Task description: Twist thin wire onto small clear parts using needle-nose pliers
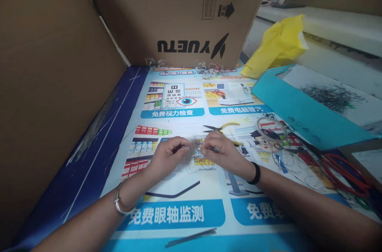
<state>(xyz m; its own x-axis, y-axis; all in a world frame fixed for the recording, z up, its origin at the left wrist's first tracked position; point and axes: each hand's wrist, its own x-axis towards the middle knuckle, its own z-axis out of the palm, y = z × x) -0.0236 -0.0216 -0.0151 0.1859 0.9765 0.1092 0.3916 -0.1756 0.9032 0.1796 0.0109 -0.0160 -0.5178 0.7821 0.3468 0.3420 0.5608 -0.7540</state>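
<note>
My left hand (170, 158) is closed in a pinch at the middle of the printed sheet. Opposite it, my right hand (222, 150) pinches too, its fingertips only a short way from the left ones. Between them is a small tangle of thin silvery wire (196, 149), and both hands grip it. Its exact shape is blurred. Just beyond my right hand lie pliers with yellow handles (229, 125), partly covered by that hand. A bundle of straight thin wire pieces (191, 237) rests near the front edge.
Cardboard walls (167, 13) stand at the back and left. Wire tangles (209, 71) lie along the back. To the right are a wire coil (271, 128), red loop handles (343, 176), a blue box (304, 113) holding dark wire bits and a yellow bag (274, 47).
</note>
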